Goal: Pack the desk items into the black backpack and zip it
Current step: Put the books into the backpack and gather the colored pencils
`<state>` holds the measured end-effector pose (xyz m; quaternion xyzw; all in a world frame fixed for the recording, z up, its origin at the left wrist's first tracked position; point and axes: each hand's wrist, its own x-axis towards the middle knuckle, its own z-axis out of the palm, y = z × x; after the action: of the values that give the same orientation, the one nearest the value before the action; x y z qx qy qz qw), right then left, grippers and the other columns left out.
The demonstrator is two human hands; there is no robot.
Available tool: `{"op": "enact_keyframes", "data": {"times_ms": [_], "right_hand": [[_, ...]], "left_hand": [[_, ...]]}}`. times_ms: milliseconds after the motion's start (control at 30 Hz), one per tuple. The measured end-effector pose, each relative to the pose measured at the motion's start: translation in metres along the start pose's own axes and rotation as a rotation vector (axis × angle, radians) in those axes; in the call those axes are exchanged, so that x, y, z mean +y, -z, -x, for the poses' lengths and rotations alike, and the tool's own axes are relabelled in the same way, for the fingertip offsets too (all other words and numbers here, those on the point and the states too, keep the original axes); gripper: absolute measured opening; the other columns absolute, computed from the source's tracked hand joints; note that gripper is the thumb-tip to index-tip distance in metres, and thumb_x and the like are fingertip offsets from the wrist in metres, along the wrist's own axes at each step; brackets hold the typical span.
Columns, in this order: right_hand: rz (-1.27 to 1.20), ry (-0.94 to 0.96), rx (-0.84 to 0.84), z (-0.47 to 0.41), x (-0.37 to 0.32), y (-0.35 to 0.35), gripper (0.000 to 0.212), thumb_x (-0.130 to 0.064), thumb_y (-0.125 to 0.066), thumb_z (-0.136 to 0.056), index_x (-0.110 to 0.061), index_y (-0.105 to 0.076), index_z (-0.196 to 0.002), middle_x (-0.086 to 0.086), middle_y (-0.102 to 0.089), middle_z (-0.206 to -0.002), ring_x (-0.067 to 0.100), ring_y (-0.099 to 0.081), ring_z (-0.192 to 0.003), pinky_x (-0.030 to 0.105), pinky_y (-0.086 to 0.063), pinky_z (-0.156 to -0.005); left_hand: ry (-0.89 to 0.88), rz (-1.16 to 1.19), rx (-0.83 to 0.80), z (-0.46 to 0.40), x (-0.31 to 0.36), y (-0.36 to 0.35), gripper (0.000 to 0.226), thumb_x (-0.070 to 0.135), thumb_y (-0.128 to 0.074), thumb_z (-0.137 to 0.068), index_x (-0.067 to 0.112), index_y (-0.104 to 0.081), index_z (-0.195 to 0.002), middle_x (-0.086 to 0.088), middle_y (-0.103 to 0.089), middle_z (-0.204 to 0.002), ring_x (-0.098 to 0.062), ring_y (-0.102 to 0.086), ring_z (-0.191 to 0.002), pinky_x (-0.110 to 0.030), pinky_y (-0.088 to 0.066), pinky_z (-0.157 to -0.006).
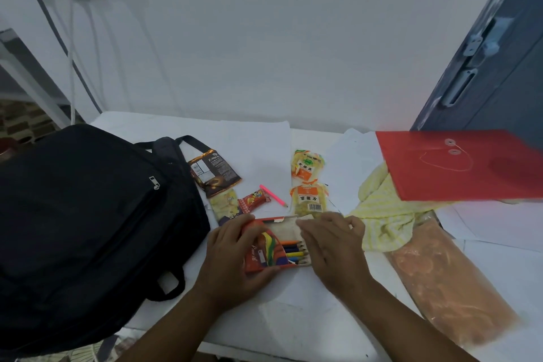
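Pencils lie in the open pencil box [271, 247] just beside the black backpack [88, 229] on the desk [293, 317], left hand [235, 256] gripping the box, right hand [332, 247] with flat fingers on its flap, which should be tucked shut before packing.

Black backpack [88, 214] – flat, desk's left.

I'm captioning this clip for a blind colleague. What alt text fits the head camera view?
Both hands hold an open box of coloured pencils over a white table: the left hand grips the box, the right hand is at its flap. A black backpack lies left; snack packets, a pink pencil, a yellow cloth and a red envelope lie beyond.
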<state>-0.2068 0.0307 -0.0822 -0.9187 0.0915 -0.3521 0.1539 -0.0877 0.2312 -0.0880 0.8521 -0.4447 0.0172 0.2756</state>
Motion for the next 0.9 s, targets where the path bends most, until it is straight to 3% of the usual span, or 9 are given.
{"op": "enact_keyframes", "data": {"times_ms": [133, 200, 300, 400, 500, 667, 833, 900], "right_hand": [[-0.010, -0.174, -0.050, -0.048, -0.001, -0.003, 0.028, -0.031, -0.050, -0.092, -0.025, -0.075, -0.103, -0.010, -0.073, -0.095, 0.017, -0.059, -0.094, 0.033, -0.028, -0.079], [0.015, -0.259, -0.251, -0.076, -0.001, -0.010, 0.027, -0.032, -0.053, -0.094, -0.025, -0.075, -0.109, -0.007, -0.075, -0.105, 0.024, -0.062, -0.103, 0.038, -0.035, -0.083], [0.106, -0.270, -0.543, -0.104, -0.005, -0.028, 0.026, -0.039, -0.059, -0.096, -0.029, -0.073, -0.116, -0.009, -0.071, -0.118, 0.020, -0.058, -0.117, 0.039, -0.034, -0.096], [0.212, -0.291, -0.688, -0.116, -0.009, -0.047, 0.024, -0.044, -0.066, -0.091, -0.027, -0.076, -0.105, -0.007, -0.073, -0.105, 0.019, -0.062, -0.108, 0.039, -0.038, -0.094], [0.232, -0.289, -0.633, -0.110, -0.007, -0.051, 0.015, -0.034, -0.063, -0.092, -0.026, -0.076, -0.096, -0.008, -0.073, -0.100, 0.018, -0.064, -0.103, 0.037, -0.040, -0.091], [0.037, -0.260, -0.289, -0.088, -0.009, -0.019, 0.008, -0.023, -0.066, -0.092, -0.023, -0.074, -0.095, -0.008, -0.073, -0.093, 0.019, -0.062, -0.094, 0.037, -0.044, -0.080], [0.109, -0.062, -0.309, -0.046, -0.014, 0.014, 0.026, -0.006, -0.082, -0.073, -0.030, -0.072, -0.074, -0.012, -0.067, -0.074, 0.021, -0.062, -0.079, 0.038, -0.039, -0.070], [0.205, -0.047, -0.327, -0.026, -0.010, 0.016, 0.032, -0.013, -0.089, -0.065, -0.036, -0.067, -0.070, -0.018, -0.062, -0.071, 0.012, -0.055, -0.078, 0.031, -0.026, -0.073]], "left_hand": [[0.113, 0.193, 0.002, -0.005, -0.007, 0.006, 0.071, 0.078, -0.066, -0.076, 0.037, -0.054, -0.132, 0.012, -0.051, -0.140, -0.009, -0.049, -0.130, -0.043, -0.046, -0.107], [0.144, 0.240, -0.054, -0.010, -0.008, 0.014, 0.073, 0.081, -0.066, -0.072, 0.040, -0.052, -0.131, 0.017, -0.050, -0.138, -0.005, -0.050, -0.126, -0.040, -0.051, -0.104], [0.105, 0.203, -0.099, -0.011, -0.007, 0.028, 0.077, 0.089, -0.056, -0.068, 0.045, -0.047, -0.131, 0.022, -0.046, -0.137, 0.001, -0.046, -0.124, -0.023, -0.047, -0.103], [0.085, 0.162, -0.112, -0.004, -0.007, 0.035, 0.080, 0.089, -0.053, -0.068, 0.044, -0.046, -0.133, 0.030, -0.037, -0.131, 0.010, -0.038, -0.120, -0.003, -0.031, -0.096], [0.082, 0.136, -0.107, 0.006, -0.010, 0.033, 0.082, 0.088, -0.054, -0.070, 0.040, -0.048, -0.137, 0.028, -0.036, -0.136, 0.008, -0.035, -0.126, -0.005, -0.026, -0.100], [0.058, 0.120, -0.045, 0.020, -0.012, 0.025, 0.079, 0.085, -0.058, -0.074, 0.038, -0.050, -0.137, 0.028, -0.037, -0.136, 0.007, -0.037, -0.127, -0.013, -0.033, -0.103], [0.040, 0.107, -0.009, 0.024, -0.004, 0.015, 0.079, 0.086, -0.060, -0.073, 0.039, -0.050, -0.136, 0.026, -0.038, -0.140, 0.005, -0.036, -0.130, -0.021, -0.032, -0.106], [0.026, 0.101, 0.001, 0.026, 0.000, 0.011, 0.079, 0.085, -0.061, -0.073, 0.037, -0.052, -0.135, 0.019, -0.046, -0.143, 0.001, -0.041, -0.129, -0.023, -0.033, -0.106]]}}
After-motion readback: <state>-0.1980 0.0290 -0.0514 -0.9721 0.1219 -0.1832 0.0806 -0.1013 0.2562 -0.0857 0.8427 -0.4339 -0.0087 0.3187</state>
